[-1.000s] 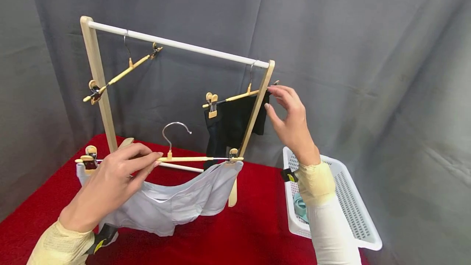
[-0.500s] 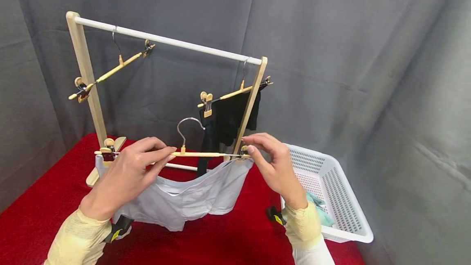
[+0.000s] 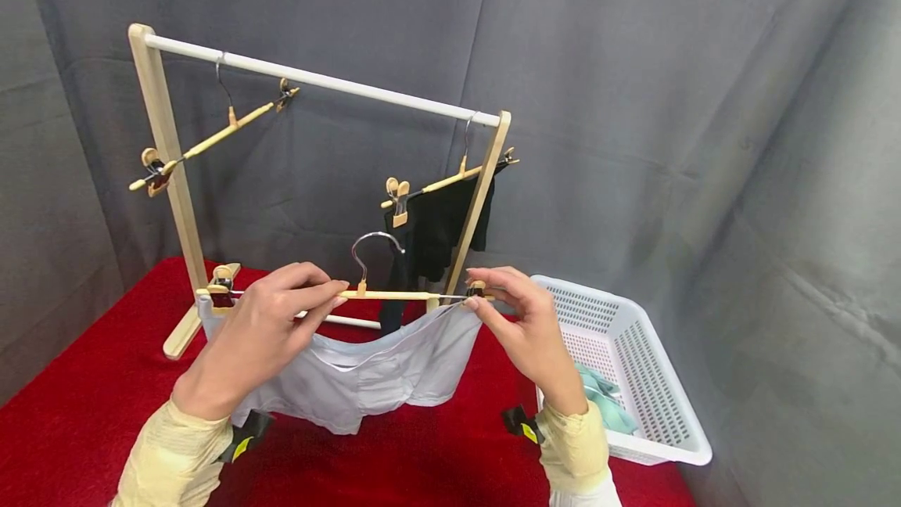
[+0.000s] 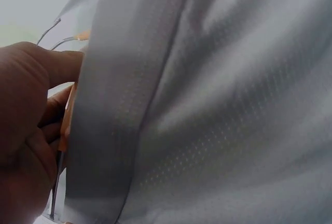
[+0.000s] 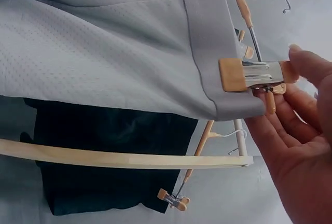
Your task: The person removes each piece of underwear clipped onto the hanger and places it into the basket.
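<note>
Light grey shorts [image 3: 383, 374] hang by their waistband from a clip hanger [image 3: 397, 296], its metal hook pointing up. My left hand [image 3: 263, 335] pinches the hanger's bar left of the hook. At the bar's right end, my right hand [image 3: 524, 323] has thumb and fingers around the right clip [image 3: 475, 289]. The right wrist view shows the thumb on a handle of that clip [image 5: 254, 74], whose jaws sit on the waistband corner. A left clip [image 3: 221, 286] sits at the other waistband end. In the left wrist view, grey fabric [image 4: 207, 105] covers most of the frame.
A wooden rack with a white rail [image 3: 317, 78] stands behind the hands. On it hang a bare clip hanger [image 3: 228, 130] and a hanger with a black garment [image 3: 439, 225]. A white basket [image 3: 658, 366] holding mint-green cloth [image 3: 605, 401] stands right on the red tabletop [image 3: 450, 460].
My right hand has come down and left from beside the black garment's hanger to the right clip of the held hanger. My left hand has shifted right in view with the hanger and shorts.
</note>
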### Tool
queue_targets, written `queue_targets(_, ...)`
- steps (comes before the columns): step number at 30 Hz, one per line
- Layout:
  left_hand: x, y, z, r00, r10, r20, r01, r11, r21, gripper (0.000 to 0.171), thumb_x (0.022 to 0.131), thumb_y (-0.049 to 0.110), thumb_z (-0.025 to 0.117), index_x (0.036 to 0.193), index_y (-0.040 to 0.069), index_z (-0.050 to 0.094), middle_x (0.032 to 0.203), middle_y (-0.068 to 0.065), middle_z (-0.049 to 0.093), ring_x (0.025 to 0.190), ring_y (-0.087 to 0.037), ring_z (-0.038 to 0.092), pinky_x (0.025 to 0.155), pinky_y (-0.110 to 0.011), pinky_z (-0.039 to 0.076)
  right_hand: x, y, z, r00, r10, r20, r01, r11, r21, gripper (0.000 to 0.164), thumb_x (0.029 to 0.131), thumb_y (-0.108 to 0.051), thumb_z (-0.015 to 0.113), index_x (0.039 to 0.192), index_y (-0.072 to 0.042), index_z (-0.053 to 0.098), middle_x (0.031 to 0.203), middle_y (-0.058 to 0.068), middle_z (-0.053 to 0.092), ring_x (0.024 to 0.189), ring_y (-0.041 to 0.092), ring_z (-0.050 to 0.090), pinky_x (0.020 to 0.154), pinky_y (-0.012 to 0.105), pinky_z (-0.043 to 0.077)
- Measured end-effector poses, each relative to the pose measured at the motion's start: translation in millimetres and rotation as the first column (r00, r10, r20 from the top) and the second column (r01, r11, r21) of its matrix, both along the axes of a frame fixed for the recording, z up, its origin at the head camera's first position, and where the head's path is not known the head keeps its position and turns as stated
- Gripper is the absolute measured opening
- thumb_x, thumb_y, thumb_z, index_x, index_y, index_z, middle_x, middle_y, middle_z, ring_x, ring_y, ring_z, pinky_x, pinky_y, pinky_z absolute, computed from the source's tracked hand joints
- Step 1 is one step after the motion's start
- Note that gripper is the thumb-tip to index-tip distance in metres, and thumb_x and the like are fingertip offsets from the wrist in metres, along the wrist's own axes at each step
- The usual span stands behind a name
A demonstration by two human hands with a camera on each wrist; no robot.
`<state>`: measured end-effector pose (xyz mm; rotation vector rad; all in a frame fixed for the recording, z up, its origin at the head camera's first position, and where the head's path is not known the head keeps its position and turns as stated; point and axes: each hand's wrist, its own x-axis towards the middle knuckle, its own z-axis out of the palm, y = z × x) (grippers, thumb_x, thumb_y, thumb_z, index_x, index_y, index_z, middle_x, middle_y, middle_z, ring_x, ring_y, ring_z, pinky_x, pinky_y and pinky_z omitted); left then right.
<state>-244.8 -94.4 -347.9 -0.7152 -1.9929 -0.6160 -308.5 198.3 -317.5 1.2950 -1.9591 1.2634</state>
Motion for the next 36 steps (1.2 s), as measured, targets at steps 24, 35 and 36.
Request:
queue_targets(24,10.3,3.5,-12.8,0.993,0.11,0.044,-0.113,0.99,0.078,0.026,0.074,0.006,0.071,0.098,0.014,0.071,0.086,0.009,0.059,0.075,-0.002,0.047,0.061,-0.015,0.042,-12.1,-4.7,-8.6,0.998,-0.055,-0.031,0.056,0.997,0.049,0.03,0.077,-0.003,0.068,0.106,-0.005,0.065,0.094,0.012,0.063,0.081,0.015,0.057,0.074,0.036,0.053)
queue_targets(35,6.7,5.2,-16.6,0.991,0.12,0.051,-0.123,0.99,0.068,0.027,0.073,0.006,0.072,0.098,0.013,0.071,0.088,0.007,0.059,0.076,-0.003,0.047,0.058,-0.024,0.047,-20.2,-5.0,-9.5,0.999,-0.024,-0.04,0.026,0.998,0.059,0.027,0.075,0.002,0.068,0.102,-0.003,0.066,0.094,0.014,0.063,0.078,0.016,0.061,0.075,0.034,0.053)
queue_targets(36,5.9,5.0,-17.2,0.991,0.12,0.056,-0.124,0.99,0.065,0.027,0.073,0.006,0.072,0.099,0.014,0.071,0.089,0.007,0.059,0.077,-0.003,0.047,0.058,-0.024,0.048,-21.0,-4.9,-9.9,0.999,-0.026,-0.042,0.028,0.998,0.06,0.028,0.075,0.001,0.068,0.102,-0.003,0.066,0.094,0.014,0.063,0.078,0.015,0.061,0.075,0.033,0.053)
